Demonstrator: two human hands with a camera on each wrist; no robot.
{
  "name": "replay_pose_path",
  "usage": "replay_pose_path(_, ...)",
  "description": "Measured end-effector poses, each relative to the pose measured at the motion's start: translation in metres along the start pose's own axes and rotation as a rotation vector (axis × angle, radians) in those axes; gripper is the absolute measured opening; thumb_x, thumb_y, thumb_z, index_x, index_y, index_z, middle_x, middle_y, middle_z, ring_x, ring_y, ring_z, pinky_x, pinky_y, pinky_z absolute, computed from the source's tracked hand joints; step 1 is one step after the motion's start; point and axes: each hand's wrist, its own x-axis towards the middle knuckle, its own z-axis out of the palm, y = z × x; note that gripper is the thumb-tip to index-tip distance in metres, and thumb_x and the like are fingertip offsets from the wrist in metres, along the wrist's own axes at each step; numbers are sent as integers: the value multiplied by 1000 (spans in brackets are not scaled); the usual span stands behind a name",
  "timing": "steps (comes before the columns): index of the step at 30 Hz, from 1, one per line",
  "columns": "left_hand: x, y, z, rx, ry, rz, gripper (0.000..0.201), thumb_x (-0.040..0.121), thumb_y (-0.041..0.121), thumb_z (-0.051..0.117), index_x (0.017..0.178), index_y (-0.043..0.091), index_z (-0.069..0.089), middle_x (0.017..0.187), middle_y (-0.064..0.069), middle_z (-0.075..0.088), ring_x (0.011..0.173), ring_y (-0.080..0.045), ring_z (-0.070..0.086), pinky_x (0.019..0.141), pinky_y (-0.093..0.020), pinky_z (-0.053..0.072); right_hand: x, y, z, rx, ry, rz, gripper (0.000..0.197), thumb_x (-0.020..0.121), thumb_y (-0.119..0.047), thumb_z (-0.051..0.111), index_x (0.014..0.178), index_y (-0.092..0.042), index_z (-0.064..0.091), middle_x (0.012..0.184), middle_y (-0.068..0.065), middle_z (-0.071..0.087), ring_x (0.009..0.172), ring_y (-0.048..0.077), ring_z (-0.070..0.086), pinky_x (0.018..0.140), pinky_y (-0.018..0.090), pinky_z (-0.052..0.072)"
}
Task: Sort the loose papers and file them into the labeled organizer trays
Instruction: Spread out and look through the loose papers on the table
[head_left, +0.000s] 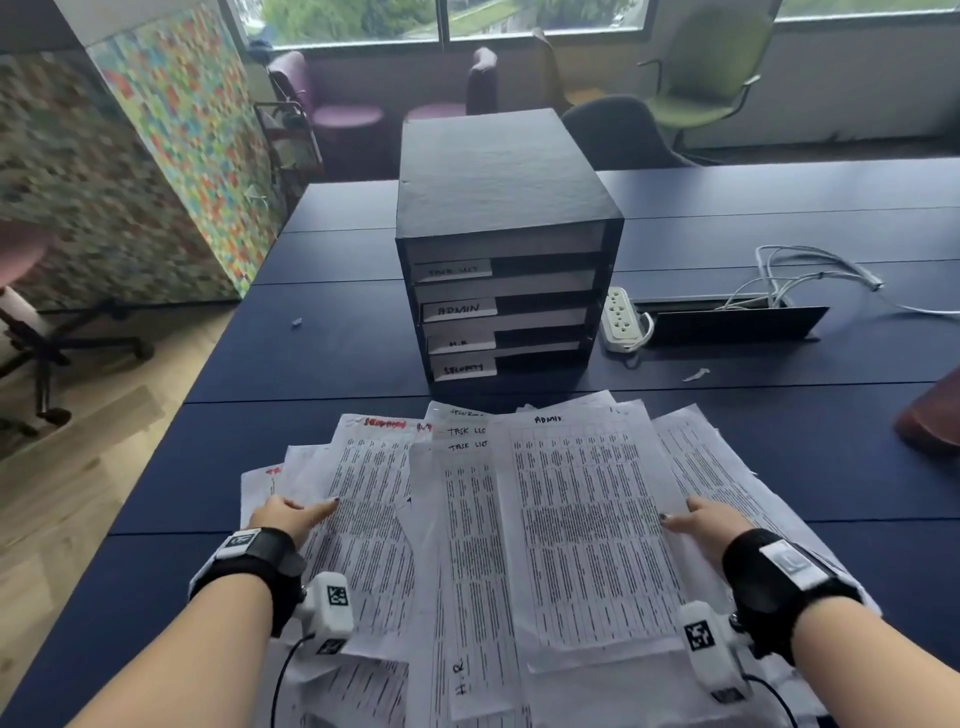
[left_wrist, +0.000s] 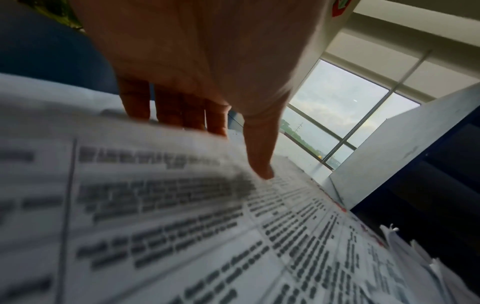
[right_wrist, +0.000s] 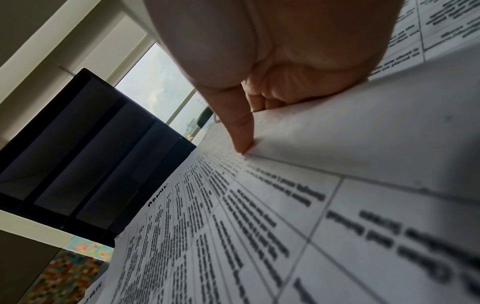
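The person's left hand is lying on the left part of the spread of loose white printed papers, thumb stretched out over the print. The left wrist view is showing its fingers going down behind the raised edge of a sheet while the thumb is pressing on top, so it is pinching that sheet. The right hand is doing the same at the right edge of the white sheet headed "ADMIN": in the right wrist view its thumb is pressing on the printed face and the curled fingers are sitting under the lifted edge.

The papers are lying fanned and overlapping on the near part of the dark blue table, directly in front of the person. Handwritten headings such as "TASK LIST", "H.R" and a red one are showing on several sheets.

Just beyond the papers, the black box-shaped organizer with four stacked trays is standing upright on the table, its open front facing the person. White labels are sitting on the left of each tray; the second one is reading "ADMIN", the others are too blurred to read surely.

A white power strip is lying just to the right of the organizer, with white cables further right.
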Motion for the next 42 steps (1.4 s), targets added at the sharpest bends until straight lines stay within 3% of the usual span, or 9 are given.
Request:
replay_pose_path(6,-25,24,-14,-15,-7,218,21,85,6,60,104,14,56,103,-15,67,90,-30,63,82,-36,50,3,5,1,11,-13,0,35,86,-9,62,118,5,55,102,10,61,98,27,56,86,33,42)
replay_pose_path(12,-70,71,-80,-130,352,518,23,83,-2,44,84,20,52,76,-10,59,70,-30,55,60,-36,38,3,2,1,-21,-15,6,34,90,-7,56,121,4,54,109,19,64,99,31,59,91,40,47)
replay_pose_path(17,-104,103,-117,-338,590,653,17,88,2,45,86,18,47,75,-12,51,67,-28,43,59,-33,28,-2,-1,-9,140,0,69,41,90,-1,52,131,1,46,73,-5,46,54,1,53,53,12,41)
replay_pose_path(19,-103,104,-114,-357,580,685,12,89,4,48,87,16,47,75,-16,51,67,-29,45,57,-33,29,2,0,-13,281,20,90,41,91,-4,52,130,3,47,73,-5,47,41,-6,54,52,11,44)
replay_pose_path(23,-88,88,-77,-401,373,617,16,89,7,46,84,22,49,77,-15,56,69,-33,52,56,-31,35,10,12,-21,561,-42,86,28,95,2,38,120,2,49,66,13,66,52,22,66,60,39,56)
replay_pose_path(25,-89,79,-52,-409,266,535,18,87,4,45,83,20,51,73,-9,58,68,-29,53,56,-30,37,4,14,-24,638,-56,96,23,96,2,34,111,-3,49,58,13,68,48,26,66,46,41,56)
replay_pose_path(30,-98,59,10,-455,-17,339,28,86,0,45,95,23,57,84,-3,66,74,-24,60,62,-27,45,-13,9,-23,671,-111,108,25,96,1,31,101,-9,54,64,15,69,50,27,67,48,42,56)
replay_pose_path(36,-102,61,57,-130,-212,387,29,95,19,51,124,13,49,120,-6,60,106,-23,57,87,-26,40,-8,1,3,310,-84,81,32,90,-2,51,123,0,51,90,12,60,80,28,58,92,48,48)
replay_pose_path(42,-69,33,41,43,106,190,43,89,39,57,128,21,55,128,-16,52,120,-31,48,101,-36,38,9,8,14,79,-70,33,35,83,-13,65,114,2,57,96,12,65,99,33,61,96,50,46)
